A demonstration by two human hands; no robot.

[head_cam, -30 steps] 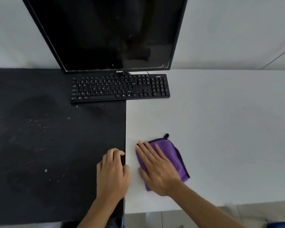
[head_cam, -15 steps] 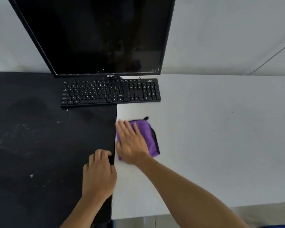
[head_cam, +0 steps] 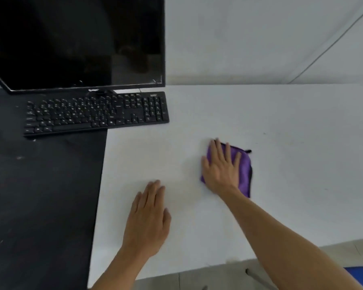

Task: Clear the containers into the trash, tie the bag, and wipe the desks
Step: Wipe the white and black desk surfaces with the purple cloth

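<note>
right hand (head_cam: 221, 168) presses flat, fingers spread, on the purple cloth (head_cam: 244, 170) mid-frame; left hand (head_cam: 148, 218) rests open. a wide sweep toward the upper left could knock the keyboard (head_cam: 94, 114).

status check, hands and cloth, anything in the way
Right hand flat on purple cloth, white desk. Left hand open, flat on desk. Keyboard back left, apart from cloth.

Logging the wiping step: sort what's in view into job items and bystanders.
Job: purple cloth, right hand pressing flat on it, left hand, white desk, black desk.
Lying about: monitor, black keyboard straddling both desks.
</note>
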